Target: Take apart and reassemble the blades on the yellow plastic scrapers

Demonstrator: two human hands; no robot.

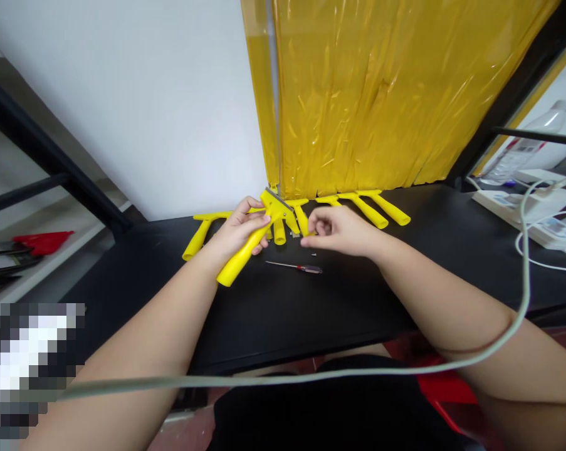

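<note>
Head view: from where I stand, the left hand's (pixel 242 233) grip is clamped on a yellow scraper (pixel 238 262), fingers round its neck just below the head, and the scraper is held up over the black counter (pixel 259 326), its hollow end slanting back toward the person. A thin metal strip (pixel 279 200) runs along the head. The right hand (pixel 335 229) hangs just beside, fingers curled and thumb near them; I can't tell whether its grip pinches anything small. On the counter lie 1 slim screwdriver (pixel 307 269) and 1 tiny screw-like piece (pixel 313 255), with more yellow scrapers (pixel 373 212) along the back.

I'd judge the step in hand to be fitting work at the scraper's head. The next move seems to call for a steady left hold and fine fingertip placement by the right.
</note>
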